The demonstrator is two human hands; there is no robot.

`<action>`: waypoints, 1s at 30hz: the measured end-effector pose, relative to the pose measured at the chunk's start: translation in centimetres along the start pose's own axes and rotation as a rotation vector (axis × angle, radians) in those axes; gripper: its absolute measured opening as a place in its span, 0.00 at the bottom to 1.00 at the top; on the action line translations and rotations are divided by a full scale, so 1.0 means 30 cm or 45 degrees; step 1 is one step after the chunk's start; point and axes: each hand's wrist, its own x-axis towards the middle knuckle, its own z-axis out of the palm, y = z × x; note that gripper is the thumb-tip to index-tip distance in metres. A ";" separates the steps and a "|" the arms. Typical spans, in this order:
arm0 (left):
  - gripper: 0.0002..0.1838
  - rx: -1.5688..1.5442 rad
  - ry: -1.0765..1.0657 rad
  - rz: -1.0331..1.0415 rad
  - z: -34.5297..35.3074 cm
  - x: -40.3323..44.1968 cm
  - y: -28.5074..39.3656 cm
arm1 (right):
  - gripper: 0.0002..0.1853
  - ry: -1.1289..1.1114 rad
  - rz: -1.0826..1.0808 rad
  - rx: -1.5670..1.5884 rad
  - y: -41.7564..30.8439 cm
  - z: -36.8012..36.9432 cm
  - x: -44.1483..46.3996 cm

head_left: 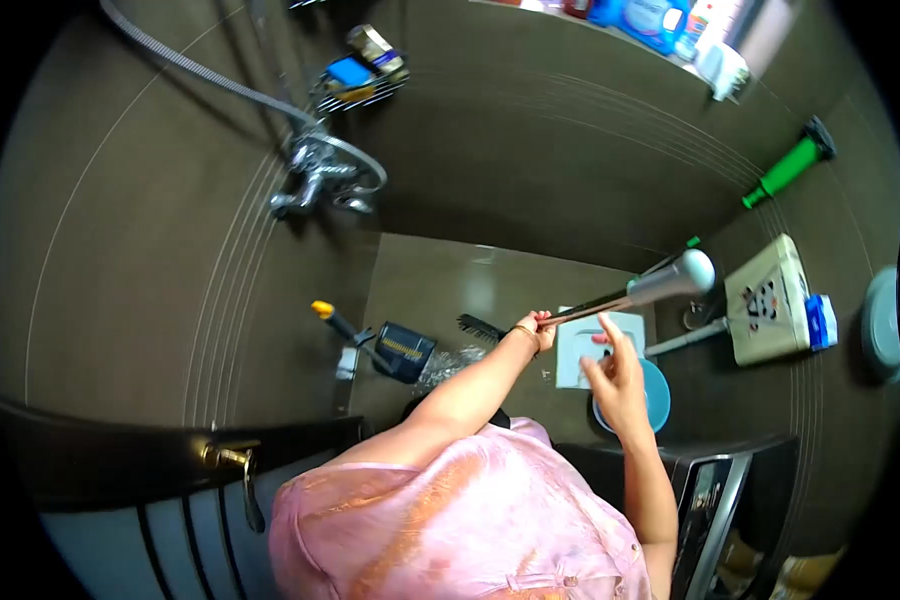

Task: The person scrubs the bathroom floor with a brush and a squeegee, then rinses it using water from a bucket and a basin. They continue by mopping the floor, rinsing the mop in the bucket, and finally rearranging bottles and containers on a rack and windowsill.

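Left hand (540,330) closed around the shaft of a long-handled brush (658,287), which slants over the white floor fixture (573,365); the dark bristle head (480,327), apparently its end, is near the dustpan (405,352). Right hand (620,385) half open, seemingly holding nothing, below the grip. Two-handed hold would likely steady it; best keep bristles low, strokes short, grip end clear of the wall.
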 end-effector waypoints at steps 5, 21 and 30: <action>0.17 0.209 -0.304 -0.147 -0.144 0.014 0.270 | 0.19 0.011 -0.467 -0.073 -0.053 0.228 0.205; 0.47 2.142 0.335 1.754 -0.319 -0.753 0.999 | 0.11 -0.033 -0.014 0.096 0.078 0.332 0.402; 0.30 2.997 0.323 1.435 0.008 -0.461 0.817 | 0.13 0.467 0.292 0.078 0.178 0.069 0.198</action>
